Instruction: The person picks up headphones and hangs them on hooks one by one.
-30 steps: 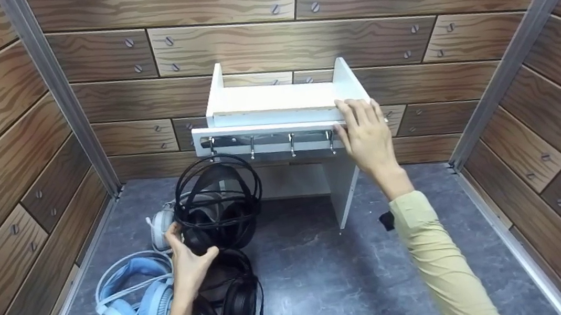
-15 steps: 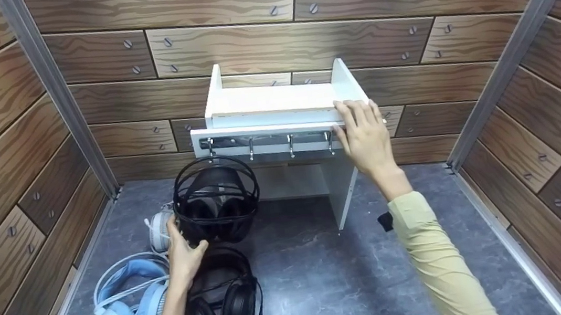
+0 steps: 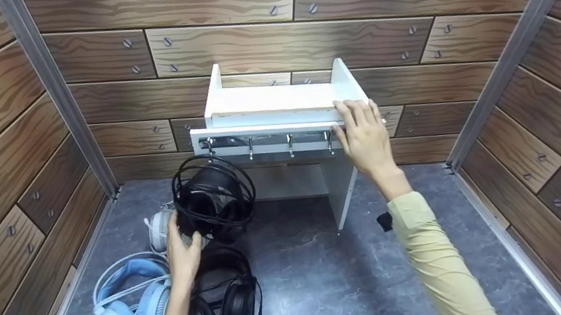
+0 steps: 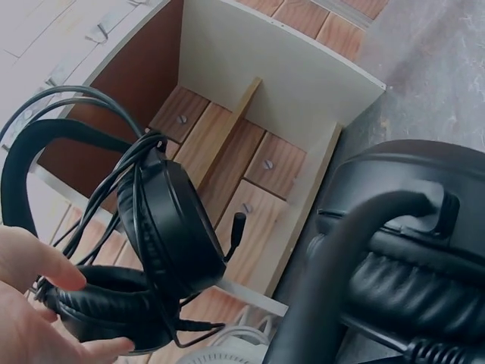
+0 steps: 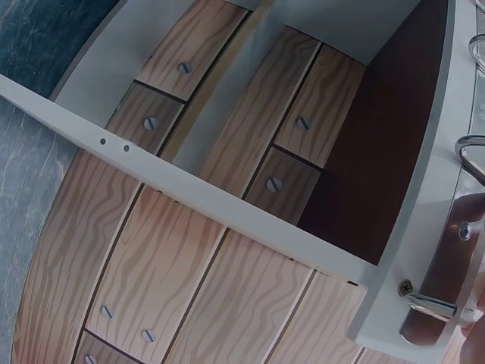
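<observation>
A black headset [image 3: 200,204] with coiled cable hangs at the leftmost hook of the white hook rail [image 3: 269,128], on the front of a small white shelf [image 3: 273,96]. My left hand [image 3: 183,257] holds its lower ear cup, thumb on the near side. In the left wrist view, the headset's ear cup [image 4: 178,227], short microphone and looped cable show above my left hand [image 4: 38,303]. My right hand [image 3: 369,142] rests on the shelf's right front, its fingers lying over the edge and thumb beside the rail. The right wrist view shows just a sliver of fingers.
A second black headset [image 3: 239,305] lies on the grey floor [image 3: 327,289] below my left forearm. Light-blue headphones [image 3: 152,307] lie left of it. A whitish pair [image 3: 158,229] sits behind my left hand. A small black object [image 3: 385,221] lies near my right sleeve. Wood-patterned walls surround the area.
The hanging headset has turned and shifted slightly left. My left thumb has drawn in toward the ear cup, and that hand has moved a little up and left. My right hand stays in place.
</observation>
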Demonstrator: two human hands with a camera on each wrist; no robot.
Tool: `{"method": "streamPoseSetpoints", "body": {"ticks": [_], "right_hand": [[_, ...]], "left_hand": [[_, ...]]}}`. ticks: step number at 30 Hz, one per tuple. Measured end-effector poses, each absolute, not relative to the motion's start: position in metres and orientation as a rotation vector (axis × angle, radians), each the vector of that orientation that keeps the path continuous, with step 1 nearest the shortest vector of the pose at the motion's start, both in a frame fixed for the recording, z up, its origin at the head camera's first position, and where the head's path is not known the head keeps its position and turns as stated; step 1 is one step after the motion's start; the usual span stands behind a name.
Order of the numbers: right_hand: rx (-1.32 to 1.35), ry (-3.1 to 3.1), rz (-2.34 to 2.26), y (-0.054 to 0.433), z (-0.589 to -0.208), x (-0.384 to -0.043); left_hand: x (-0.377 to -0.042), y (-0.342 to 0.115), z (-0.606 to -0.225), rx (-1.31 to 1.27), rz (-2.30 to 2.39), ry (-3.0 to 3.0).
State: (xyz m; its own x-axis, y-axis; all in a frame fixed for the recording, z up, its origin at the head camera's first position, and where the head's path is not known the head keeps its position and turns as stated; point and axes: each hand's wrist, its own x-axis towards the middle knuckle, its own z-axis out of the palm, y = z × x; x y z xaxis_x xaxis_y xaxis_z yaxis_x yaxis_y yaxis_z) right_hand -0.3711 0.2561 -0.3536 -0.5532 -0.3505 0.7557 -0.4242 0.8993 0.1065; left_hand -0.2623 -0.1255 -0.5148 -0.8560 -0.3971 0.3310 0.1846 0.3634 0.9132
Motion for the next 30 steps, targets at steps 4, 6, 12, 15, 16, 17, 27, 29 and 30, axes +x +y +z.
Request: {"method": "streamPoseSetpoints", "body": {"ticks": [4, 6, 12, 15, 16, 17, 27, 29, 30], "right_hand": [[0.551, -2.215, 0.108, 0.256, -0.353, -0.371], [0.548, -2.224, 0.118, 0.256, -0.353, -0.371], [0.545, -2.235, 0.133, 0.256, -0.353, -0.370], [0.543, -2.232, 0.140, 0.256, -0.353, -0.370], [0.542, -2.232, 0.141, 0.256, -0.353, -0.370], [0.542, -2.230, 0.143, 0.256, -0.353, -0.370], [0.545, -2.227, 0.135, 0.257, -0.354, -0.371], [0.547, -2.227, 0.135, 0.257, -0.354, -0.371], [0.548, -2.228, 0.134, 0.257, -0.353, -0.372]], "left_hand": [[-0.261, -0.126, -0.514, 0.179, -1.477, -2.155], [-0.260, -0.126, -0.513, 0.169, -1.477, -2.160], [-0.255, -0.126, -0.513, 0.162, -1.510, -2.163], [-0.253, -0.126, -0.512, 0.179, -1.540, -2.162], [-0.252, -0.125, -0.512, 0.185, -1.562, -2.155], [-0.251, -0.125, -0.512, 0.190, -1.587, -2.145], [-0.242, -0.121, -0.507, 0.243, -1.662, -2.122], [-0.240, -0.121, -0.507, 0.244, -1.662, -2.128], [-0.239, -0.121, -0.506, 0.244, -1.664, -2.129]]}}
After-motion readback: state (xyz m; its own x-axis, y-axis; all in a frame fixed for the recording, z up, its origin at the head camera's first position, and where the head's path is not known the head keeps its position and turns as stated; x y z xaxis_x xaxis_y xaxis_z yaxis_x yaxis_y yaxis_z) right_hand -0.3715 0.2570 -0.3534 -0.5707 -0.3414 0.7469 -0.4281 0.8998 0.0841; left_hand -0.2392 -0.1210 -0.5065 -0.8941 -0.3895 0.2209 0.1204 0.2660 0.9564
